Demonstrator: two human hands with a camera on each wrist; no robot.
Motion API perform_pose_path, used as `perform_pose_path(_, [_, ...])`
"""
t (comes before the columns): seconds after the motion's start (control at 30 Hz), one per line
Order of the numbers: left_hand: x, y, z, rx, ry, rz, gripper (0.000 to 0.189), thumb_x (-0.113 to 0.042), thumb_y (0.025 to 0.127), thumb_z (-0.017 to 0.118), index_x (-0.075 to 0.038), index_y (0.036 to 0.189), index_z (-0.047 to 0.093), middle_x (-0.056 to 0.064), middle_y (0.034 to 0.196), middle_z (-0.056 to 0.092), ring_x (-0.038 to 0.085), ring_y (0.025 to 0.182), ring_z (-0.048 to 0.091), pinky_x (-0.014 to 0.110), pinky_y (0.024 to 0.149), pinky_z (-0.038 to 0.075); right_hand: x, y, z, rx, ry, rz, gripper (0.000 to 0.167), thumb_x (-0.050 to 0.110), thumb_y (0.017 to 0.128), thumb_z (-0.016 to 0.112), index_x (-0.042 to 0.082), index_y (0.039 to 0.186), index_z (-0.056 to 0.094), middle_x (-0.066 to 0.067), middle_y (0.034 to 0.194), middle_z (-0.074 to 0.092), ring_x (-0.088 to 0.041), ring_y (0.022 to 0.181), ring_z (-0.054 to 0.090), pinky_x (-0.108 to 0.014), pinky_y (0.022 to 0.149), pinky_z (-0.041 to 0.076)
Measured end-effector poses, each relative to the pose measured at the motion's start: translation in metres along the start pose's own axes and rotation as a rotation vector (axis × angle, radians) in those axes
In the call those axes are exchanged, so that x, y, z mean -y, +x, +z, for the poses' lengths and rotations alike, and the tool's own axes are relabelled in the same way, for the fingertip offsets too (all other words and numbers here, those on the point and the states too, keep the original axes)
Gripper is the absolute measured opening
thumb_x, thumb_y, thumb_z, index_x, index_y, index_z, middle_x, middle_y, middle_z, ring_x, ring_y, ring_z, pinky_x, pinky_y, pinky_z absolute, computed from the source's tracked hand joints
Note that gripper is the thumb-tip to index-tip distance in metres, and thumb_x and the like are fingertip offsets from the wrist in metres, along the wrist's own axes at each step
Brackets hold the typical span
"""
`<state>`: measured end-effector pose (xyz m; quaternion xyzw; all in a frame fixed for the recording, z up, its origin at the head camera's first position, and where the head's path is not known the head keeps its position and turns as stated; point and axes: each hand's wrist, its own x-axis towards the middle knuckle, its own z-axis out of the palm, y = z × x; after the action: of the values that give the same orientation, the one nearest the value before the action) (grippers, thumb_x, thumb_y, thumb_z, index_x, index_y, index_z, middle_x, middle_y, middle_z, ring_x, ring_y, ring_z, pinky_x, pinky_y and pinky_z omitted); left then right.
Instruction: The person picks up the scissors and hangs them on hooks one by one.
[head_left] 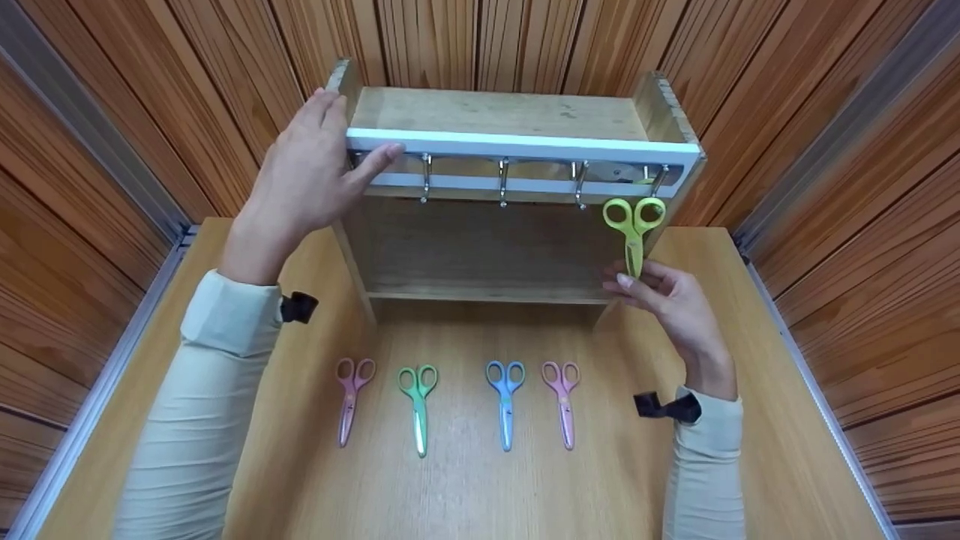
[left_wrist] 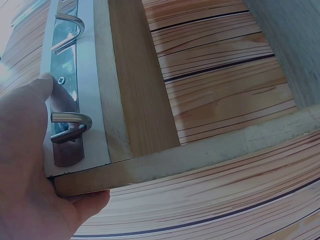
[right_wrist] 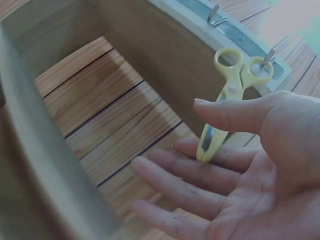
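Note:
My left hand [head_left: 304, 169] grips the upper left corner of a wooden shelf [head_left: 495, 112], thumb across the white hook rail [head_left: 465, 139] and fingers along the outer side. At the rail's right end, yellow scissors [head_left: 634, 229] hang by a handle ring from the last metal hook [head_left: 660, 180], blades down. My right hand [head_left: 671, 300] is at their blade tips, its thumb in front and fingers behind. In the right wrist view those fingers [right_wrist: 185, 192] are spread and loosely extended, and the thumb overlaps the blades of the yellow scissors [right_wrist: 232, 85].
On the table [head_left: 480, 502] before the shelf lie purple-pink scissors [head_left: 349, 397], green scissors [head_left: 418, 409], blue scissors [head_left: 506, 401] and pink scissors [head_left: 562, 401], handles toward the shelf. Several other hooks [head_left: 503, 184] on the rail hold nothing. Wood-panelled walls [head_left: 862, 262] enclose the table.

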<state>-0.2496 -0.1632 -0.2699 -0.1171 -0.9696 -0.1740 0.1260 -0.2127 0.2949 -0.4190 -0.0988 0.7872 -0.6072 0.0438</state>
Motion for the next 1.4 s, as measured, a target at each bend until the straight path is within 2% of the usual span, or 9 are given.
perform_pose_path(0.33, [0.002,0.001,0.001,-0.023,-0.005,0.01,0.099,-0.07,0.103,0.044,0.005,0.164,0.022,0.025,0.172,0.024,0.039,0.164,0.018,0.057,0.133,0.021,-0.03,-0.015,0.007,0.021,-0.069,0.17,0.053,0.027,0.106,0.065,-0.003,0.148,0.053,-0.029,0.144,0.061,-0.008,0.113,0.074,-0.021,0.098,0.06])
perform_pose_path(0.6, [0.002,0.002,0.001,-0.026,0.001,0.013,0.099,-0.07,0.103,0.043,0.005,0.164,0.022,0.026,0.172,0.024,0.04,0.164,0.018,0.058,0.133,0.021,-0.05,-0.02,0.031,0.053,-0.29,0.221,0.055,0.03,0.104,0.066,-0.001,0.148,0.053,-0.023,0.142,0.064,-0.037,0.13,0.065,-0.046,0.11,0.057])
perform_pose_path(0.93, [0.003,0.0,0.002,-0.033,-0.009,0.003,0.098,-0.07,0.103,0.045,0.003,0.165,0.022,0.024,0.173,0.023,0.04,0.164,0.019,0.059,0.132,0.022,-0.067,-0.032,0.07,0.114,-0.476,0.23,0.062,0.025,0.102,0.069,-0.007,0.151,0.047,-0.032,0.151,0.055,-0.048,0.139,0.056,-0.06,0.114,0.049])
perform_pose_path(1.07, [0.002,-0.001,0.002,-0.032,-0.005,0.001,0.098,-0.07,0.103,0.045,0.002,0.165,0.022,0.025,0.173,0.024,0.04,0.164,0.019,0.059,0.133,0.021,-0.076,-0.039,0.083,0.124,-0.545,0.25,0.064,0.019,0.1,0.071,-0.008,0.152,0.045,-0.03,0.145,0.059,-0.04,0.121,0.066,-0.047,0.097,0.061])
perform_pose_path(1.17, [0.001,-0.001,0.003,-0.032,-0.002,0.002,0.098,-0.07,0.103,0.044,0.002,0.165,0.021,0.025,0.173,0.023,0.04,0.164,0.019,0.059,0.132,0.022,-0.084,-0.044,0.092,0.107,-0.587,0.227,0.059,0.02,0.097,0.076,-0.007,0.143,0.052,-0.023,0.121,0.068,-0.026,0.097,0.063,-0.032,0.075,0.055])
perform_pose_path(1.23, [0.0,-0.001,0.003,-0.033,0.002,0.008,0.098,-0.07,0.103,0.044,0.003,0.165,0.022,0.025,0.172,0.024,0.04,0.164,0.019,0.059,0.132,0.022,-0.087,-0.048,0.097,0.094,-0.636,0.183,0.054,0.022,0.093,0.081,-0.007,0.132,0.058,-0.016,0.105,0.065,-0.023,0.09,0.06,-0.032,0.07,0.052])
perform_pose_path(1.27, [0.0,0.0,0.003,-0.033,0.003,0.011,0.098,-0.07,0.103,0.044,0.004,0.165,0.022,0.026,0.172,0.025,0.04,0.164,0.019,0.059,0.132,0.022,-0.089,-0.05,0.1,0.09,-0.653,0.172,0.053,0.024,0.092,0.083,-0.007,0.128,0.059,-0.015,0.1,0.062,-0.024,0.088,0.058,-0.036,0.076,0.055])
perform_pose_path(1.33, [0.0,0.001,0.003,-0.036,0.005,0.016,0.098,-0.07,0.103,0.044,0.004,0.165,0.022,0.026,0.172,0.026,0.039,0.164,0.019,0.058,0.132,0.022,-0.09,-0.054,0.104,0.089,-0.69,0.171,0.059,0.026,0.092,0.083,-0.01,0.13,0.057,-0.024,0.112,0.063,-0.036,0.102,0.063,-0.046,0.097,0.059])
perform_pose_path(1.4, [0.0,0.001,0.002,-0.04,0.005,0.02,0.098,-0.07,0.103,0.044,0.004,0.164,0.023,0.026,0.171,0.027,0.039,0.164,0.02,0.058,0.132,0.022,-0.091,-0.058,0.108,0.098,-0.737,0.196,0.075,0.03,0.094,0.081,-0.016,0.143,0.048,-0.037,0.138,0.055,-0.052,0.131,0.055,-0.06,0.121,0.043])
